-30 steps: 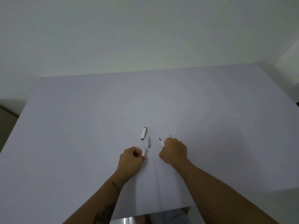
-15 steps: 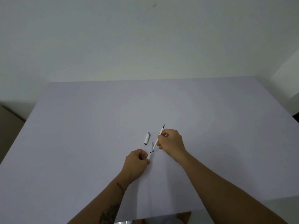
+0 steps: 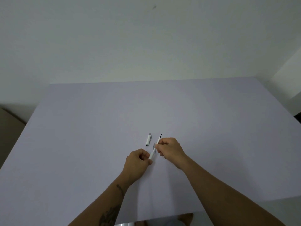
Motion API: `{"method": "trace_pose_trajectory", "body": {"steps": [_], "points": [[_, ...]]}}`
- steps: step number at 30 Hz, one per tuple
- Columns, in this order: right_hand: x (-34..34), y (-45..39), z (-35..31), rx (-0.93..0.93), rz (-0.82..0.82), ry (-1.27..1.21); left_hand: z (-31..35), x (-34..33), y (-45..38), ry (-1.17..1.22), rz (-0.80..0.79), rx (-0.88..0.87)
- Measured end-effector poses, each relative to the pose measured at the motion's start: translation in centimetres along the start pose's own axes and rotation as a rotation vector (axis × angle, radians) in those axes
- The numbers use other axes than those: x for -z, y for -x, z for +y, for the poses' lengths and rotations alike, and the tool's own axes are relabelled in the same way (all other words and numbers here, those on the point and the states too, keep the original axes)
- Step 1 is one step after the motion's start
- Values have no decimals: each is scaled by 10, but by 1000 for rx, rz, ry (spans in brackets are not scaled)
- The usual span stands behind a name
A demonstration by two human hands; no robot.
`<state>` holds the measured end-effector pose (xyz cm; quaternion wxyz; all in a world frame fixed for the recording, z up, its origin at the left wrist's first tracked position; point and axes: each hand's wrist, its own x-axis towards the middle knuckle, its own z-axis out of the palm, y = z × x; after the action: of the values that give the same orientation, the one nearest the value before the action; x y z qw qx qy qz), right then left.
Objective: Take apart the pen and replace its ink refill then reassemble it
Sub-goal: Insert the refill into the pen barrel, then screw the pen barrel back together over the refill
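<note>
My left hand [image 3: 138, 160] pinches the white pen barrel [image 3: 151, 155], whose free end points up and to the right. My right hand [image 3: 169, 150] grips a thin white ink refill [image 3: 158, 140] with a dark tip pointing away from me; its lower end meets the barrel's mouth. The white pen cap [image 3: 148, 139] with a grey end lies on the table just left of the refill. A small grey tip piece [image 3: 154, 145] lies on the table behind the refill, partly hidden.
The work sits near the front middle of a pale lilac table [image 3: 97, 128], with a plain wall behind. The table's front edge runs just below my forearms.
My right hand lifted the refill off the table and brought its lower end to the barrel in my left hand. The camera tilted upward a little.
</note>
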<state>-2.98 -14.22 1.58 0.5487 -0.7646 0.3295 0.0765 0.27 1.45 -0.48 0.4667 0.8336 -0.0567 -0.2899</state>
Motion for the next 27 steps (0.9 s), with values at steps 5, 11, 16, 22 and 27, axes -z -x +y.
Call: {"method": "trace_pose_trajectory", "body": {"steps": [5,11,16,22,27], "points": [[1,0,-2,-64,-87,-88,0,4,-2,27,17,-7],[1,-6,-8,-124,-85,-212,-2,5,-4,34,14,3],[-7,-6,-5,-129,-138,-107,-4,6,-5,32,30,3],[-2,-20,2,-123,5,-46,-12,11,-8,31,47,43],[-5,-31,11,-51,53,395,-19,17,-10,14,73,80]]}}
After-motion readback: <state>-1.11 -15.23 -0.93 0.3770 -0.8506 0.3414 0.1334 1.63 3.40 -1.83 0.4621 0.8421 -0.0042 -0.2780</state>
